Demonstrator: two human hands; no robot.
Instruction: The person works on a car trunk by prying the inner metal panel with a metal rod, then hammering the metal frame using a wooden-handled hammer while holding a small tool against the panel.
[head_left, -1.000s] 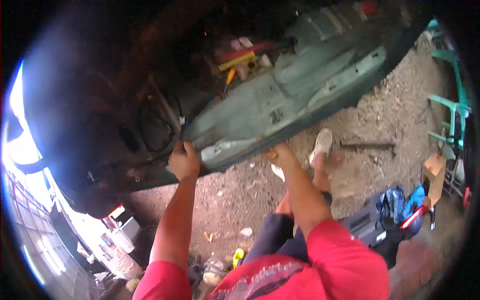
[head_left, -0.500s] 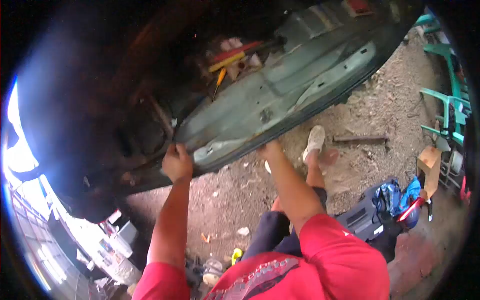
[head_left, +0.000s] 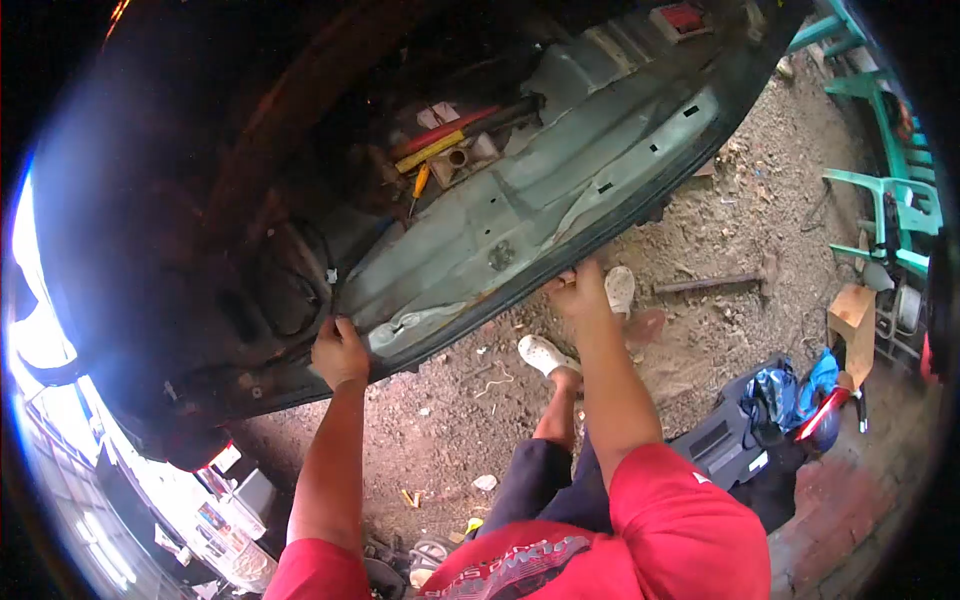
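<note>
A grey-green vehicle panel (head_left: 470, 235) with a dark rubber strip (head_left: 520, 290) along its edge spans the upper view. At the strip's left part, my left hand (head_left: 340, 352) is closed on the edge, fingertips over the top. Farther right, my right hand (head_left: 578, 288) has curled fingers at the strip's underside; what they hold, if anything, is hidden. Behind the panel lie a yellow-handled screwdriver (head_left: 420, 182), a yellow bar (head_left: 430, 150) and a red tool (head_left: 440, 130).
Dirt ground lies below, with a metal bar (head_left: 708, 283) on it. Green plastic chairs (head_left: 890, 200), a wooden block (head_left: 852, 325), a grey case (head_left: 715, 440) and blue bags (head_left: 790, 392) are at the right. White containers (head_left: 240, 505) stand at lower left.
The view has shifted, so the panel and tools appear further left. My right hand has moved right along the strip relative to the panel. One foot in a white shoe now shows more fully.
</note>
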